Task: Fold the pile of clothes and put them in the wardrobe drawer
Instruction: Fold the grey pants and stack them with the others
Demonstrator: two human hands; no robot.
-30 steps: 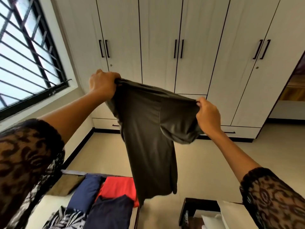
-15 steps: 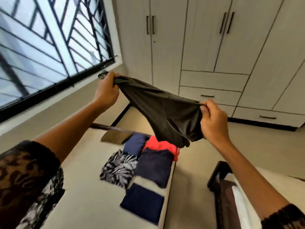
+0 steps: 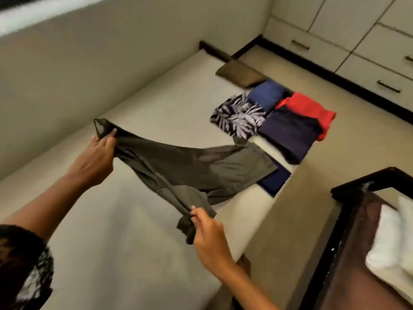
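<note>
The left hand (image 3: 98,157) grips one end of the dark olive-grey cloth garment (image 3: 201,168), which drapes across the beige mattress (image 3: 134,253) toward its right edge. The right hand (image 3: 207,236) pinches the other, bunched end. Folded clothes (image 3: 288,135) sit at the far-right corner.

A dark olive garment (image 3: 190,168) stretches between two hands above the bed (image 3: 134,242) — the left hand (image 3: 96,159) pinching one raised corner, the right hand (image 3: 210,238) gripping the bunched end nearer the camera — while its loose far end trails over a folded navy piece (image 3: 276,182) at the mattress edge. Beyond it, folded clothes cluster near the bed's far corner: a black-and-white leaf print (image 3: 239,117), a blue piece (image 3: 267,95), a red piece (image 3: 310,110) partly under a dark navy one (image 3: 290,137), and an olive-brown piece (image 3: 241,74) farthest back. The wardrobe drawers (image 3: 312,48) — pale, dark-handled — stand closed.
</note>
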